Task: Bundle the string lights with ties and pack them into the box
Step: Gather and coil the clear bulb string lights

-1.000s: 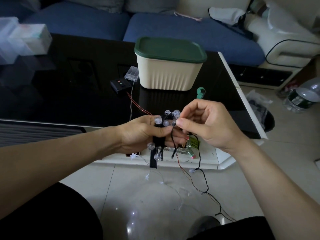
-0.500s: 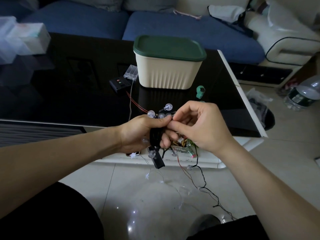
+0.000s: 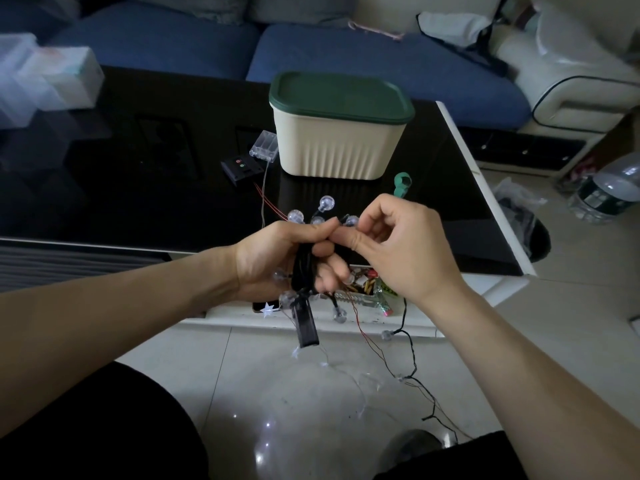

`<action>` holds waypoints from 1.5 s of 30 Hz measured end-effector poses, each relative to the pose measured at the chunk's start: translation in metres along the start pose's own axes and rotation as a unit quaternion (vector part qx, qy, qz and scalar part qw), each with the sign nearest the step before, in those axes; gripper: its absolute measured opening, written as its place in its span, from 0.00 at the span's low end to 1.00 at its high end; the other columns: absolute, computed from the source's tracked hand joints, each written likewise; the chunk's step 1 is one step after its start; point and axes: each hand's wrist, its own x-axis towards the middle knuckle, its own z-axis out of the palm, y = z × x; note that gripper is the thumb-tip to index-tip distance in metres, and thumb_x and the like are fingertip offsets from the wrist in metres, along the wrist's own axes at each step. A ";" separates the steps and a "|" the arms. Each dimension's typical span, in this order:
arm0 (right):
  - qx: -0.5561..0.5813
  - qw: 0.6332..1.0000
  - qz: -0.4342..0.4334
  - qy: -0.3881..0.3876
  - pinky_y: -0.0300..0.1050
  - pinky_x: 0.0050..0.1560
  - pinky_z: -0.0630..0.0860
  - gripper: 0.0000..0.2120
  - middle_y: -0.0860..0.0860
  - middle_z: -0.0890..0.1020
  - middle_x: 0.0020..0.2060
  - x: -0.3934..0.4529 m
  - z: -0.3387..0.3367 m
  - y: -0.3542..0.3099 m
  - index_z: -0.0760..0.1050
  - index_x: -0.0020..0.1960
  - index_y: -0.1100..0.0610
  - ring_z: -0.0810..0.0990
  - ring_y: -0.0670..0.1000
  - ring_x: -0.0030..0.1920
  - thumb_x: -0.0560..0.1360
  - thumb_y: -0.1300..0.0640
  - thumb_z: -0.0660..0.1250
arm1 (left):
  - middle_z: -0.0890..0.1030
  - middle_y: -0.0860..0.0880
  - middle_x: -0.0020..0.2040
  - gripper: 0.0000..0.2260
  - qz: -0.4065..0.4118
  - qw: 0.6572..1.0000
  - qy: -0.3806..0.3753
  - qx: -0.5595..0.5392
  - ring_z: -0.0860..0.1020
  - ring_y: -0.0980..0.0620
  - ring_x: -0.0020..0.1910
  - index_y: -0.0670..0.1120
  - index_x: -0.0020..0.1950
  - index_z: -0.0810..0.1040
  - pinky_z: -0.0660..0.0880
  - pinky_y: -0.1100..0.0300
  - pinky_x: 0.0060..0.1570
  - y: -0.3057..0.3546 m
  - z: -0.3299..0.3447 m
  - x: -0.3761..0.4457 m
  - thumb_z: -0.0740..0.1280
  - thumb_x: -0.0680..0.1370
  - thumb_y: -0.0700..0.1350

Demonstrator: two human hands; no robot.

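Note:
My left hand (image 3: pixel 277 261) grips a coiled bundle of black string lights (image 3: pixel 304 268) with clear round bulbs sticking out above and below; a black plug (image 3: pixel 305 323) hangs beneath it. My right hand (image 3: pixel 398 247) pinches the wire at the top of the bundle, next to a bulb (image 3: pixel 351 221). The loose end of the wire (image 3: pixel 412 355) trails down to the floor. The cream box with a green lid (image 3: pixel 341 123) stands shut on the black table, behind my hands. A green tie (image 3: pixel 401 183) lies to the right of the box's base.
A clear battery case (image 3: pixel 265 147) and a black controller (image 3: pixel 242 168) with red wires lie left of the box. A second, thin-wired light string (image 3: pixel 346 372) lies on the tiled floor. A blue sofa (image 3: pixel 346 53) is behind the table (image 3: pixel 138 161); a water bottle (image 3: pixel 609 192) stands at right.
Both hands have stayed close together while the bundle turned in my left hand; the trailing wire on the floor has been drawn up a little.

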 end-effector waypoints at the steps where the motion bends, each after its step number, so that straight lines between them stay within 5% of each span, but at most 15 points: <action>1: -0.011 1.000 0.004 -0.006 0.34 0.30 0.71 0.16 0.49 0.78 0.28 0.001 0.000 0.000 0.76 0.37 0.56 0.73 0.43 0.28 0.69 0.46 0.79 | 0.78 0.44 0.31 0.16 -0.006 1.000 0.004 -0.002 0.74 0.52 0.23 0.41 0.37 0.70 0.72 0.63 0.28 0.000 -0.002 0.000 0.61 0.77 0.53; 5: -0.028 0.996 0.040 -0.072 0.40 0.28 0.67 0.22 0.49 0.72 0.24 0.005 -0.006 0.006 0.75 0.34 0.57 0.68 0.47 0.25 0.69 0.39 0.74 | 0.70 0.48 0.27 0.13 -0.018 1.000 -0.017 -0.013 0.67 0.53 0.19 0.44 0.37 0.72 0.65 0.65 0.21 0.001 -0.006 -0.002 0.62 0.78 0.50; 8: 0.006 0.993 0.065 -0.094 0.37 0.27 0.64 0.23 0.45 0.70 0.22 0.004 -0.007 0.011 0.76 0.33 0.59 0.66 0.44 0.24 0.69 0.38 0.73 | 0.73 0.46 0.27 0.11 -0.013 1.000 -0.016 0.004 0.75 0.49 0.23 0.42 0.40 0.71 0.71 0.64 0.22 0.001 -0.001 -0.003 0.60 0.77 0.48; 10: 0.027 0.994 0.075 -0.075 0.34 0.27 0.64 0.21 0.43 0.71 0.20 0.002 -0.004 0.012 0.76 0.33 0.57 0.67 0.42 0.23 0.67 0.39 0.74 | 0.81 0.39 0.36 0.12 -0.005 0.999 -0.032 -0.023 0.84 0.40 0.39 0.42 0.39 0.71 0.80 0.59 0.34 -0.001 -0.003 -0.001 0.60 0.79 0.47; 13: 0.032 0.993 0.095 -0.062 0.33 0.28 0.66 0.21 0.42 0.71 0.22 0.001 0.000 0.011 0.73 0.33 0.54 0.68 0.41 0.25 0.66 0.37 0.72 | 0.78 0.30 0.55 0.13 0.011 0.997 -0.062 -0.045 0.76 0.31 0.62 0.42 0.37 0.72 0.77 0.48 0.59 -0.004 -0.007 0.001 0.62 0.79 0.47; 15: 0.036 0.989 0.121 -0.082 0.40 0.29 0.70 0.22 0.42 0.70 0.24 0.001 0.002 0.011 0.71 0.34 0.54 0.69 0.43 0.26 0.67 0.36 0.71 | 0.81 0.34 0.45 0.12 0.006 0.999 -0.033 -0.036 0.82 0.36 0.48 0.43 0.36 0.70 0.81 0.53 0.46 -0.005 -0.008 0.003 0.63 0.78 0.46; 17: 0.033 0.982 0.144 -0.120 0.50 0.32 0.75 0.25 0.43 0.71 0.25 0.003 0.002 0.010 0.71 0.37 0.57 0.72 0.46 0.28 0.68 0.34 0.69 | 0.75 0.43 0.30 0.12 -0.002 1.000 0.001 -0.023 0.77 0.45 0.27 0.45 0.34 0.67 0.75 0.59 0.29 -0.004 -0.004 0.002 0.63 0.75 0.47; 21: -0.080 0.962 0.141 -0.220 0.42 0.33 0.70 0.22 0.46 0.75 0.31 0.007 -0.009 0.014 0.76 0.44 0.59 0.72 0.43 0.29 0.76 0.38 0.67 | 0.63 0.50 0.23 0.13 -0.013 0.999 0.036 -0.023 0.63 0.53 0.18 0.47 0.32 0.66 0.60 0.62 0.22 -0.005 -0.006 0.005 0.65 0.74 0.49; 24: -0.119 0.942 0.179 -0.256 0.47 0.45 0.80 0.15 0.47 0.82 0.43 0.009 -0.027 0.027 0.77 0.52 0.51 0.81 0.46 0.42 0.75 0.40 0.69 | 0.61 0.52 0.23 0.14 0.000 0.997 0.077 -0.026 0.60 0.55 0.17 0.48 0.31 0.66 0.56 0.60 0.24 -0.004 -0.012 0.005 0.65 0.75 0.49; 26: -0.128 0.934 0.201 -0.265 0.50 0.48 0.81 0.12 0.49 0.84 0.41 0.010 -0.037 0.032 0.79 0.49 0.51 0.83 0.47 0.40 0.77 0.43 0.68 | 0.61 0.52 0.24 0.16 0.020 0.992 0.117 -0.045 0.59 0.56 0.17 0.49 0.31 0.66 0.58 0.61 0.23 0.000 -0.017 0.006 0.65 0.77 0.48; 32: -0.115 0.949 0.180 -0.231 0.47 0.43 0.80 0.06 0.47 0.84 0.37 0.007 -0.034 0.028 0.81 0.48 0.50 0.83 0.47 0.36 0.80 0.50 0.67 | 0.76 0.48 0.35 0.10 0.088 0.973 0.188 -0.103 0.73 0.53 0.28 0.46 0.38 0.70 0.72 0.64 0.26 0.011 -0.022 0.006 0.65 0.78 0.45; 37: -0.162 0.944 0.105 -0.267 0.32 0.30 0.72 0.07 0.43 0.80 0.35 -0.004 -0.002 0.012 0.83 0.52 0.50 0.79 0.40 0.31 0.80 0.57 0.66 | 0.84 0.39 0.53 0.12 0.097 0.974 0.154 -0.135 0.85 0.47 0.49 0.38 0.44 0.80 0.80 0.58 0.52 0.011 -0.014 0.006 0.59 0.82 0.39; 45: -0.142 0.941 0.010 -0.308 0.31 0.41 0.74 0.08 0.43 0.83 0.43 -0.012 0.009 -0.003 0.85 0.51 0.52 0.80 0.43 0.43 0.76 0.60 0.69 | 0.84 0.35 0.52 0.12 0.087 0.980 0.172 -0.043 0.85 0.42 0.50 0.33 0.48 0.78 0.82 0.51 0.50 -0.007 -0.007 0.012 0.61 0.83 0.40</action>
